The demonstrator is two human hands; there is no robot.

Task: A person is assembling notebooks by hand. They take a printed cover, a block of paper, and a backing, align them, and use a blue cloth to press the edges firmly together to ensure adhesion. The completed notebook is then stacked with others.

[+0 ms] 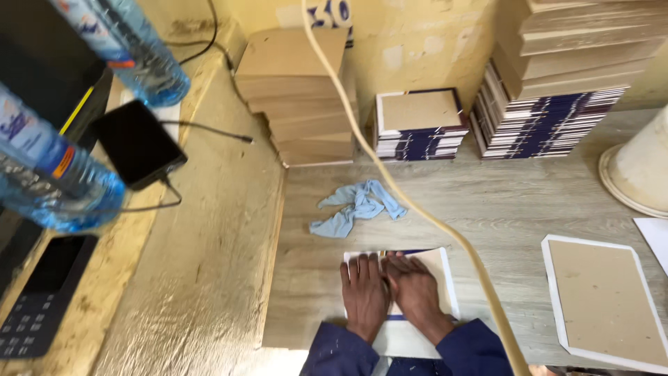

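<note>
My left hand [364,294] and my right hand [415,291] lie flat side by side, palms down, on a white-edged board cover [442,268] at the near edge of the wooden table [515,202]. Fingers of both hands are stretched out and pressed on the cover. Blue sleeves cover both wrists. A thin dark strip shows along the cover's far edge.
A crumpled blue cloth [358,205] lies just beyond the cover. Another board with white border [602,303] sits to the right. Stacks of boards [299,97] and bound covers [419,125] line the wall. A tan hose [417,209] crosses the view. Water bottles [52,174] and a phone [137,143] are left.
</note>
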